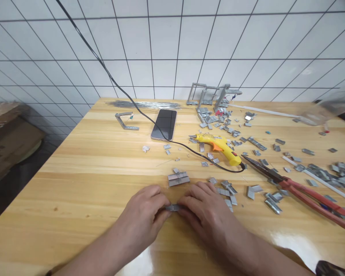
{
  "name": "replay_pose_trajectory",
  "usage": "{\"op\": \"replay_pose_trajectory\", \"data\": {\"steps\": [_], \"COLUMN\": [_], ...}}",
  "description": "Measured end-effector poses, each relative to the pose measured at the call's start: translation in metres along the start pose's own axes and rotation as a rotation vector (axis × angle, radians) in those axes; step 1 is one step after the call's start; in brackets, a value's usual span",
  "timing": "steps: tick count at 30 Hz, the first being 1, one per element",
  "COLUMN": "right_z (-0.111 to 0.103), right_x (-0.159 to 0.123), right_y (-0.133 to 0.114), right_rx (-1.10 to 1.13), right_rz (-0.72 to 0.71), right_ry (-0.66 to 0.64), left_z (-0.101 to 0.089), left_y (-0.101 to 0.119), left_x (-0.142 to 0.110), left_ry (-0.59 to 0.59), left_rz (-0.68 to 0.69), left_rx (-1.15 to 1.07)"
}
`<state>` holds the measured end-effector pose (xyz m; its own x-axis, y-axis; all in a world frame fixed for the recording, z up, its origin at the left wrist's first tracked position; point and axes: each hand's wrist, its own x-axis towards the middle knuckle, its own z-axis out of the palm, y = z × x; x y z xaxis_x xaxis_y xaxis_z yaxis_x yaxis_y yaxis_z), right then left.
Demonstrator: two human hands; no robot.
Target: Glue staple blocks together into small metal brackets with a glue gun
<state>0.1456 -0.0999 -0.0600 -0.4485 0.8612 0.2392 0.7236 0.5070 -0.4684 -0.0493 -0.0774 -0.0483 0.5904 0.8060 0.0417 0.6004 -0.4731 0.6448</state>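
Between my two hands is a short strip of grey staples (174, 207), gripped at its left end by my left hand (145, 211) and at its right end by my right hand (207, 209). Both hands are closed in a pinch low over the table, and fingers cover the strip's ends. Just beyond them lies a flat block of joined staple strips (178, 179). More loose staple pieces (228, 188) are scattered close to my right hand.
A yellow glue gun (218, 145) trails a black cord across a phone (164, 124). Red-handled long-nose pliers (299, 189) lie at right. Small frames built of staples (218, 99) stand by the tiled wall; a bent one (126, 121) and thin wires (149, 104) lie left of them.
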Motion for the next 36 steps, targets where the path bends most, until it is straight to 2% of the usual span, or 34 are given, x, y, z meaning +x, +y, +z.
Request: {"op": "replay_pose_trajectory", "data": {"steps": [22, 30, 36], "right_z": [0.0003, -0.0040, -0.0039], "right_x": [-0.0006, -0.0005, 0.0003], "right_y": [0.0003, 0.0007, 0.0028], "right_rx": [0.027, 0.039, 0.040], "right_rz": [-0.020, 0.008, 0.000], "right_ry": [0.034, 0.012, 0.029], "left_z": [0.0011, -0.0045, -0.0053], "left_y": [-0.0001, 0.0054, 0.0043], "left_x": [-0.0002, -0.0003, 0.0000], "left_ry": [0.000, -0.081, -0.085], "left_rz": [0.008, -0.045, -0.037], "left_rx": [-0.004, 0.040, 0.019]}}
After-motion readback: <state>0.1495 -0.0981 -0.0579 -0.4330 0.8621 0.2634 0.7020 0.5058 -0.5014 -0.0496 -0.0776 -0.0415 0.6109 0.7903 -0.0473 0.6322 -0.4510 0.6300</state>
